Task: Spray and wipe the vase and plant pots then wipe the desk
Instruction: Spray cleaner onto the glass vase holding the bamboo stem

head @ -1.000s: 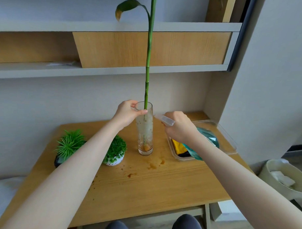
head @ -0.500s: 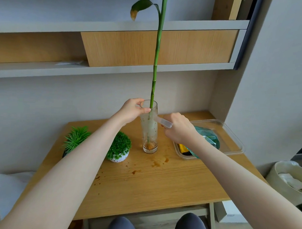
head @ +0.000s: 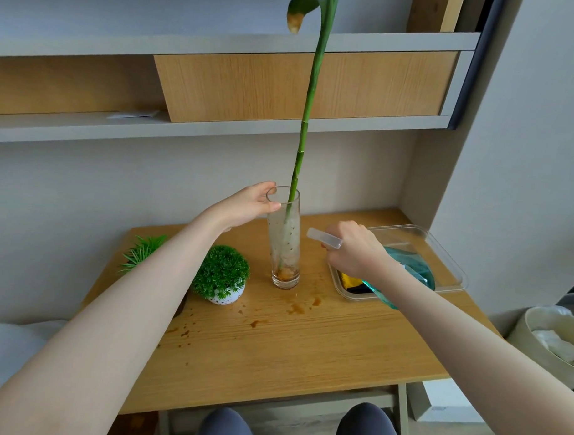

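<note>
On desk (head: pixel 274 347): one vase (head: pixel 284 246) (left hand (head: pixel 247 206) gripping), two plant pots (head: pixel 223 275).

No text, label, brand, number or sign can be read anywhere in the head view.
</note>
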